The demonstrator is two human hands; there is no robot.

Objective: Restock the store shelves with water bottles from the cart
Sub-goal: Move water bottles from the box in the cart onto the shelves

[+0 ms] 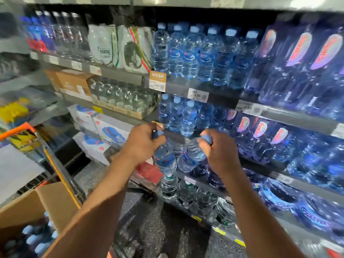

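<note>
Far left and low, an open brown cardboard box (46, 203) sits in the cart with the orange-handled frame (17, 131), and pale blue caps of clear water bottles (32, 239) show inside it; the blur lets about six caps be picked out, no firmer count than that. Up on the shelves, a brown carton (71, 82) sits beside a tray of clear glass bottles (121, 97), six across the front. Above them, two white shrink-wrapped packs with green print (121, 47) stand side by side.

Now the action in the middle. The left hand (143, 144) is curled tight around the neck of a clear plastic water bottle with a blue label (165, 159), its pale blue cap poking out by the thumb. Just beside it, the right hand (220, 151) has its fingers wrapped around the neck of a second clear blue-labelled bottle (191, 157), cap showing at the knuckles. Two bottles, one per hand, both hanging body-down in front of the grey metal shelf edge (208, 185), bodies nearly touching each other.

Behind the hands, three matching blue-capped bottles (188, 118) stand at the front of that shelf. One level up, a row of six blue-capped bottles (204, 53) lines the front. To the right, tall blue bottles with pink-and-white labels (301, 51) fill the upper tier, three labels readable, and four more labelled bottles (260, 131) show below.
</note>
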